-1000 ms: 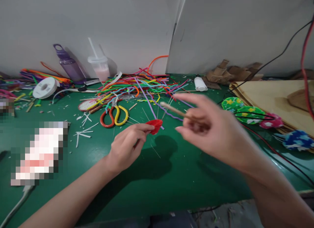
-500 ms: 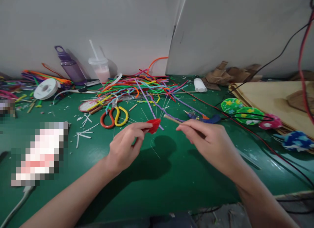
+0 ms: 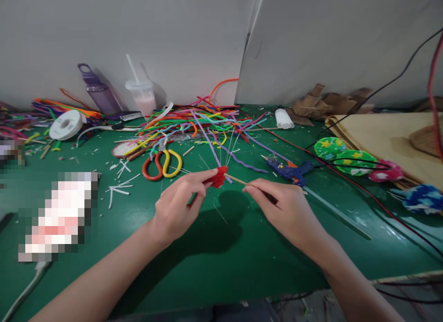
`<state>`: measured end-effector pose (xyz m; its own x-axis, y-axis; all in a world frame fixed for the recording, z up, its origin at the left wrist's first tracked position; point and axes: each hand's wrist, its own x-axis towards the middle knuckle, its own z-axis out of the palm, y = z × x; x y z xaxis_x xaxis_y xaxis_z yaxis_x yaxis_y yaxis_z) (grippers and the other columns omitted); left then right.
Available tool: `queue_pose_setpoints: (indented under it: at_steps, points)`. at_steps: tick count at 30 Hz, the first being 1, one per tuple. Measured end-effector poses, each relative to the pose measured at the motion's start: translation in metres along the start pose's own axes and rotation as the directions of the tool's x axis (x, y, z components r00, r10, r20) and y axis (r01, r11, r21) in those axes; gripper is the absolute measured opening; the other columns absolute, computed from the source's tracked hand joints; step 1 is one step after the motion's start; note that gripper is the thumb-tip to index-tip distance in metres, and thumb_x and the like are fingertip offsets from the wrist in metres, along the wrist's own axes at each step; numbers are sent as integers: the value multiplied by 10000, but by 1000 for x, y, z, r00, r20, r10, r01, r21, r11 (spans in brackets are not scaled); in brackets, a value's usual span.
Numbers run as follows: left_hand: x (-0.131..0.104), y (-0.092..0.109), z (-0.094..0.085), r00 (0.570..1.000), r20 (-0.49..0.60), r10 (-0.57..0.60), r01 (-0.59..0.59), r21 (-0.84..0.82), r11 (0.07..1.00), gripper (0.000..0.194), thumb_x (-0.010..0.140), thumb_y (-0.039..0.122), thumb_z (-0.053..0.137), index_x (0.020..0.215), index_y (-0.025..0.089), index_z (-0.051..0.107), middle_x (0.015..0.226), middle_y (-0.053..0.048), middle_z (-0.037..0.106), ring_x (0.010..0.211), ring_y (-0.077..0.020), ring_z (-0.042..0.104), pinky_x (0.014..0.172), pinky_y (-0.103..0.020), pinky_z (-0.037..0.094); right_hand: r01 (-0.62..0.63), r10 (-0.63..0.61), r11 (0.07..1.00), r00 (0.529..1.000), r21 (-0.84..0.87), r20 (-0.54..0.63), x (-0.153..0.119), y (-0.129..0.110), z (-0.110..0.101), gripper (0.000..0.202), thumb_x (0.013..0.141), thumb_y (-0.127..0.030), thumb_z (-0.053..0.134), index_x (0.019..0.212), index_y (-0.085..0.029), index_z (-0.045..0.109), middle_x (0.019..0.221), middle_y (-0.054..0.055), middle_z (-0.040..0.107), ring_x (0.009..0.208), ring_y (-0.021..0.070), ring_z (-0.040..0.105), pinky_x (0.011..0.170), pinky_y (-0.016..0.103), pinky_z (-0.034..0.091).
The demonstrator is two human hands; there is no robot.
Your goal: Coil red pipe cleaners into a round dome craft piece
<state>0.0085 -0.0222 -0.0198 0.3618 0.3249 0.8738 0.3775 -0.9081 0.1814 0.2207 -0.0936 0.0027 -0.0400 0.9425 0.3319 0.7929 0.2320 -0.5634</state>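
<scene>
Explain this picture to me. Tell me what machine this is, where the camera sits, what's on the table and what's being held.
There is no machine here: these are a person's two bare hands. The camera is worn on that person's head, looking forward and down.

The left hand has a small red piece in its grip. The right hand holds a thin stick, whose tip appears to meet the red piece.

On the green table lie scissors, a blue glue gun and a heap of colourful fuzzy stems. Towards the back stand a purple bottle and a lidded cup. One item on the left is pixelated, so I cannot name it.
</scene>
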Motion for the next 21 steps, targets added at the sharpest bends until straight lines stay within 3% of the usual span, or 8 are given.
queue_pose_setpoints:
  at_steps: [21]
  points:
    - [2, -2, 0, 999, -14, 52, -52, -30, 998, 279, 748, -45, 616, 776, 201, 487, 1000, -44, 753, 844, -144, 722, 702, -221, 581, -22, 22, 1000, 1000, -11, 11, -2, -1, -2, 262, 946, -329, 489, 836, -206, 693, 763, -5, 705, 627, 119, 598, 598, 242, 369]
